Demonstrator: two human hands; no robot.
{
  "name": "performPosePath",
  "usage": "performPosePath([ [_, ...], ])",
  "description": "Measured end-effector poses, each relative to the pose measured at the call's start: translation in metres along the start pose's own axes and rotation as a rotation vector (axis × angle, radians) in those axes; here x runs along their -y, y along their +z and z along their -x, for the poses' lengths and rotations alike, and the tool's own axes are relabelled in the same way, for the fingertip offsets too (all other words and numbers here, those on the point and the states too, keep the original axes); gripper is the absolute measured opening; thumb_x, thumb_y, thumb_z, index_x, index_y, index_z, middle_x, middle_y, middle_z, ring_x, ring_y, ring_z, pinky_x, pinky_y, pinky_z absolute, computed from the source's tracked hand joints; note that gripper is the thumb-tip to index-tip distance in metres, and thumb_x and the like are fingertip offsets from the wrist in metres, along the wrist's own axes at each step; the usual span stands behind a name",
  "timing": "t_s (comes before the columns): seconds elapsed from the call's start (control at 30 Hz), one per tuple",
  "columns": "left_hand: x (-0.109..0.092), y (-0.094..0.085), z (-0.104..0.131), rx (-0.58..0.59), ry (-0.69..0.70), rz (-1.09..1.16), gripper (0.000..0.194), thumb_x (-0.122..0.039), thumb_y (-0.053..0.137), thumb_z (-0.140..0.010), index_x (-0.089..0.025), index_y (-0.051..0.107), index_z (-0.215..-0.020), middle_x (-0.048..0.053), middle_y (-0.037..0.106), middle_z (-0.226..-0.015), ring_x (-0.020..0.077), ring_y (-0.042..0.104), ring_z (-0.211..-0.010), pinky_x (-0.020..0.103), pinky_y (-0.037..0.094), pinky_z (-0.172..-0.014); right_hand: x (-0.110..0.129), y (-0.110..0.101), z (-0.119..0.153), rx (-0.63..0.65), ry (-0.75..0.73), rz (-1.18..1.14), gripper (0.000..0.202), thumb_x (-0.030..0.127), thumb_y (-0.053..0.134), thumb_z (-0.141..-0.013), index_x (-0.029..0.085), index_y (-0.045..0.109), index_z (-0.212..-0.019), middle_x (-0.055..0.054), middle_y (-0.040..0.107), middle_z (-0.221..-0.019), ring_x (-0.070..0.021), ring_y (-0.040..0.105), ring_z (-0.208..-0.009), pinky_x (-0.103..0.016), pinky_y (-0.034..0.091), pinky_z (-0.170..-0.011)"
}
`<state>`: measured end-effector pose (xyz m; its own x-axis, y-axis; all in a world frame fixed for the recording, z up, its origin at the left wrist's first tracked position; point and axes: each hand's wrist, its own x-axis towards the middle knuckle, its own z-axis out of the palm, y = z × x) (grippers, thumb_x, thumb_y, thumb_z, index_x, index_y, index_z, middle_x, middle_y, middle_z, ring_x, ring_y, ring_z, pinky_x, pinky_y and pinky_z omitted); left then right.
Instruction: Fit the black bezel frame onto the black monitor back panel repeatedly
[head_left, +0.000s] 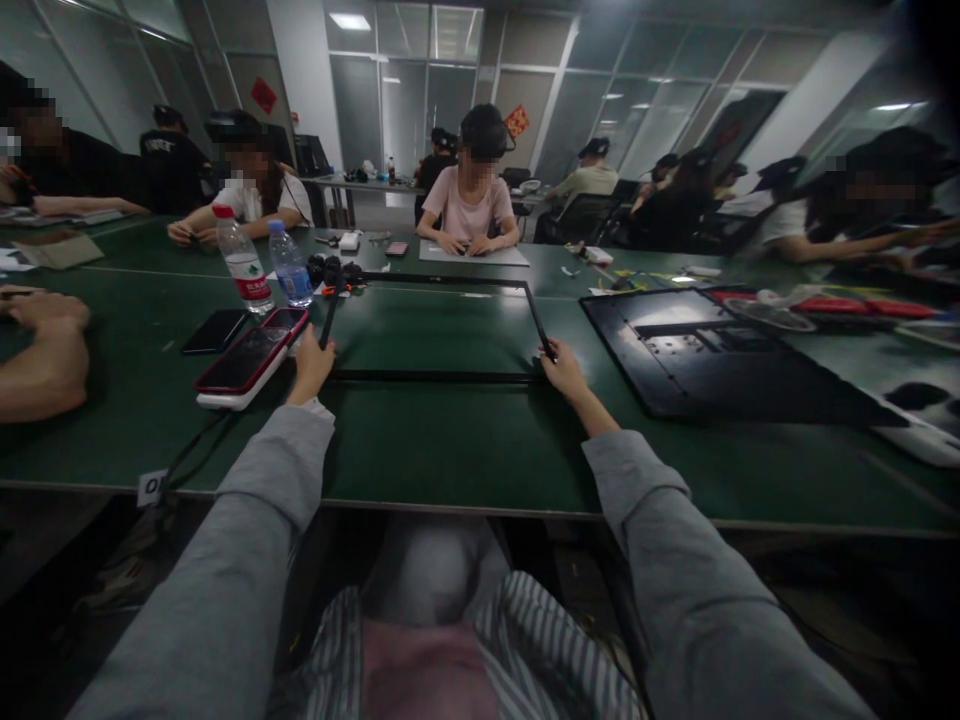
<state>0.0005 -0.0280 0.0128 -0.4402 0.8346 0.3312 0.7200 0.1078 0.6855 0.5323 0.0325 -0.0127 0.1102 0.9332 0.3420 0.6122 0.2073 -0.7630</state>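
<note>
A thin black rectangular frame (442,377), like a monitor bezel, is held level over the green table (450,450), which shows through its middle. At its left side, my left hand (311,362) grips the bar, fingers wrapped round it. My right hand (562,370) is closed on the opposite side bar near the front corner. Just left of my left hand lies a phone in a red case (251,350) on a white block with a cable. Right of my right hand rests a large dark panel (720,370) with a shiny, partly exposed back.
Two water bottles (244,265) stand at the back left beside a dark phone (215,331). A person's forearm (41,355) rests on the table at left. Across the table sits a person in pink (471,195). Red and white items (832,305) lie behind the panel.
</note>
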Motion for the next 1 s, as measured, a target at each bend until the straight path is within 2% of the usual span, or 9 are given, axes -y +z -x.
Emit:
performPosePath([
  [0.1, -0.004, -0.002, 0.005, 0.012, 0.019, -0.051, 0.074, -0.016, 0.056, -0.091, -0.008, 0.045, -0.164, 0.022, 0.069, -0.144, 0.0328, 0.064, -0.136, 0.046, 0.045, -0.117, -0.001, 0.002, 0.002, -0.004, 0.015, 0.046, 0.06, 0.028, 0.056, -0.085, 0.015, 0.054, -0.144, -0.022, 0.066, -0.145, -0.033, 0.06, -0.142, -0.057, 0.043, -0.123],
  [0.33, -0.012, -0.006, 0.013, 0.044, 0.064, -0.197, 0.07, -0.021, 0.054, -0.093, -0.015, 0.051, -0.163, 0.023, 0.071, -0.137, 0.0392, 0.06, -0.136, 0.054, 0.044, -0.115, -0.001, -0.001, 0.007, 0.007, 0.089, 0.204, 0.059, 0.027, 0.055, -0.088, 0.016, 0.055, -0.146, -0.02, 0.068, -0.144, -0.038, 0.061, -0.141, -0.065, 0.043, -0.122],
  [0.5, -0.008, -0.003, 0.014, 0.085, 0.055, -0.244, 0.072, -0.022, 0.054, -0.093, -0.014, 0.049, -0.164, 0.027, 0.067, -0.141, 0.0428, 0.055, -0.14, 0.061, 0.042, -0.115, 0.003, -0.002, 0.012, 0.021, 0.089, 0.242, 0.061, 0.023, 0.056, -0.083, 0.018, 0.058, -0.143, -0.018, 0.07, -0.142, -0.0372, 0.064, -0.137, -0.061, 0.045, -0.121],
  [0.6, -0.007, -0.001, 0.013, 0.113, 0.058, -0.223, 0.076, -0.02, 0.053, -0.092, -0.013, 0.043, -0.167, 0.026, 0.068, -0.143, 0.0437, 0.053, -0.143, 0.066, 0.038, -0.117, 0.007, 0.0, 0.014, 0.008, 0.086, 0.242, 0.066, 0.022, 0.056, -0.079, 0.017, 0.058, -0.145, -0.018, 0.071, -0.141, -0.0377, 0.063, -0.137, -0.061, 0.044, -0.122],
  [0.7, -0.012, -0.002, 0.013, 0.101, -0.009, -0.21, 0.076, -0.024, 0.055, -0.093, -0.006, 0.039, -0.166, 0.03, 0.067, -0.142, 0.0462, 0.054, -0.142, 0.067, 0.038, -0.116, 0.011, -0.003, 0.011, -0.01, 0.088, 0.212, 0.073, 0.024, 0.057, -0.077, 0.013, 0.057, -0.149, -0.022, 0.068, -0.144, -0.0369, 0.062, -0.138, -0.058, 0.045, -0.121],
  [0.8, -0.019, -0.006, 0.012, 0.068, -0.048, -0.166, 0.078, -0.032, 0.061, -0.093, -0.006, 0.041, -0.164, 0.031, 0.062, -0.149, 0.0467, 0.052, -0.144, 0.064, 0.039, -0.117, 0.01, -0.016, 0.004, -0.13, 0.051, 0.043, 0.084, 0.03, 0.054, -0.081, 0.017, 0.044, -0.163, -0.018, 0.069, -0.142, -0.0307, 0.068, -0.129, -0.054, 0.054, -0.111],
  [0.9, -0.025, -0.014, 0.01, 0.095, 0.064, -0.096, 0.067, -0.037, 0.064, -0.094, -0.016, 0.055, -0.156, 0.02, 0.063, -0.153, 0.04, 0.051, -0.147, 0.057, 0.039, -0.12, 0.002, -0.036, -0.004, -0.328, 0.033, -0.104, 0.085, 0.033, 0.045, -0.089, 0.022, 0.028, -0.172, -0.012, 0.075, -0.128, -0.0231, 0.074, -0.109, -0.049, 0.059, -0.101],
  [0.93, -0.026, -0.017, 0.01, 0.142, 0.136, -0.067, 0.063, -0.04, 0.065, -0.094, -0.019, 0.058, -0.153, 0.017, 0.067, -0.149, 0.0368, 0.053, -0.145, 0.054, 0.04, -0.12, -0.002, -0.042, -0.005, -0.329, 0.021, -0.098, 0.083, 0.033, 0.046, -0.089, 0.021, 0.033, -0.17, -0.011, 0.076, -0.122, -0.0226, 0.074, -0.103, -0.048, 0.06, -0.1],
  [1.0, -0.028, -0.021, 0.011, 0.273, 0.252, -0.026, 0.06, -0.048, 0.069, -0.092, -0.021, 0.065, -0.146, 0.013, 0.07, -0.143, 0.033, 0.058, -0.139, 0.048, 0.043, -0.118, -0.009, -0.05, -0.005, -0.22, -0.012, -0.03, 0.072, 0.032, 0.051, -0.086, 0.018, 0.055, -0.157, -0.012, 0.079, -0.11, -0.0239, 0.074, -0.097, -0.049, 0.059, -0.1],
])
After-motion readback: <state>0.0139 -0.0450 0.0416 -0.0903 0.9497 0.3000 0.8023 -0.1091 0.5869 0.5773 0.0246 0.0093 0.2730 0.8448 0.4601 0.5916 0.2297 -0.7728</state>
